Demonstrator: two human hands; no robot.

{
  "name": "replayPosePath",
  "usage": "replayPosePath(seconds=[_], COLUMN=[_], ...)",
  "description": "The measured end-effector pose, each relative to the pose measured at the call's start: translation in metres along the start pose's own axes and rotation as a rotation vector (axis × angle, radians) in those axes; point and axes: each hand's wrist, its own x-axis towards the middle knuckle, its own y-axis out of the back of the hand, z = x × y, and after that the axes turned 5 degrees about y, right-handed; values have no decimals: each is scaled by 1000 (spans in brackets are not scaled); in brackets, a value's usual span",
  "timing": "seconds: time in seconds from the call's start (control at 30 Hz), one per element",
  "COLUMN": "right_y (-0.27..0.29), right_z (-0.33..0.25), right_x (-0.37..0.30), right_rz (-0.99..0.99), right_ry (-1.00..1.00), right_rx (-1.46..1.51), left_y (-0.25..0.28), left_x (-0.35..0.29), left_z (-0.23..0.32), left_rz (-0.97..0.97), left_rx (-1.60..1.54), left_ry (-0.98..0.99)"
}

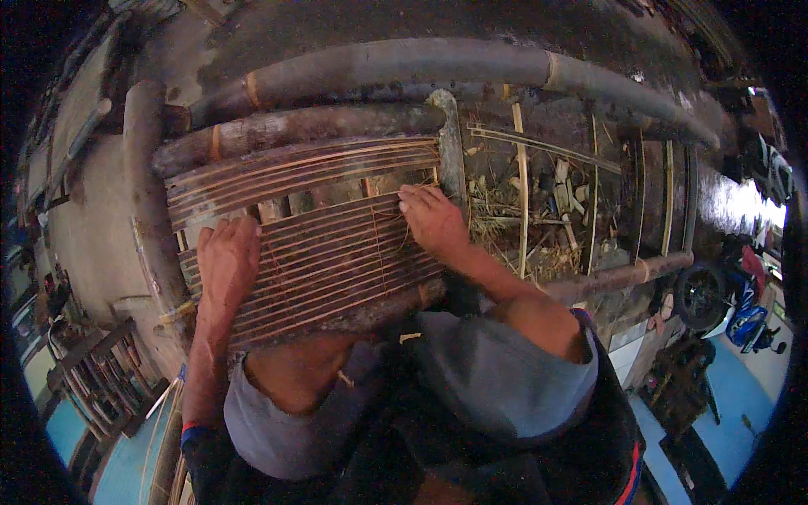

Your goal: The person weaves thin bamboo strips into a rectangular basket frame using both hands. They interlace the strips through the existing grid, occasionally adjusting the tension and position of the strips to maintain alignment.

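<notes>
A bamboo frame lies in front of me, strung with a row of thin bamboo slats (328, 273) running side to side. The uppermost slat of this near group (337, 209) stretches between my two hands. My left hand (229, 257) is closed over its left end, fingers curled down and fingertips hidden. At its right end my right hand (436, 223) pinches it, close to the short upright post (452, 143). Thin loose strands hang below the right fingers. Across a gap, a second group of slats (320, 164) lies farther away.
Thick bamboo poles (396, 63) form the far side; another pole (151, 202) stands left. Cut bamboo scraps (564, 198) litter the ground inside the frame's right part, under loose strips (547, 147). A wheeled vehicle (703, 299) stands right. A wooden rack (105, 374) is at lower left.
</notes>
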Motion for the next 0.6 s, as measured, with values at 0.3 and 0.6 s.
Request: replayPosePath(seconds=[0.3, 0.6], right_y=[169, 159], right_z=[14, -2], right_x=[104, 154], right_rz=[208, -93], right_ry=[-144, -71], right_rx=[14, -524], left_y=[15, -3], left_x=[3, 5], left_z=[14, 13], left_rz=[-30, 19], left_rx=[79, 42], left_ry=[62, 199])
